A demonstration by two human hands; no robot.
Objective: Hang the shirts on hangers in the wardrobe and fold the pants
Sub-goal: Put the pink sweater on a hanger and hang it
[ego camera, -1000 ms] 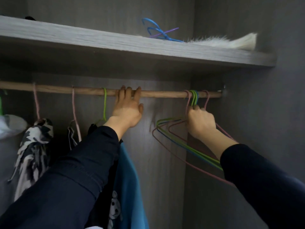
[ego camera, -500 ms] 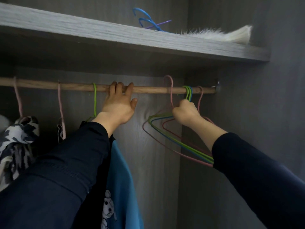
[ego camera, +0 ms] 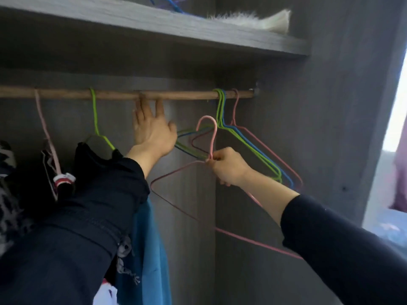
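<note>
Pink hanger (ego camera: pixel 207 116) hangs clear below rod (ego camera: pixel 187 94), hook upward, pinched at the neck by right hand (ego camera: pixel 229 167); left hand (ego camera: pixel 152 130), fingers straight against rod, grips nothing.

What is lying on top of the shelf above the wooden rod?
On the shelf lie blue and purple wire hangers and a white furry thing near the right wall. The shelf's front edge covers their lower parts and anything lying further back.

blue hangers (ego camera: pixel 174 6): cut at top edge | patterned garment (ego camera: pixel 8 208): cut at left | pink hanger (ego camera: pixel 213 142) corner: behind sleeve (ego camera: pixel 341 249)
</note>
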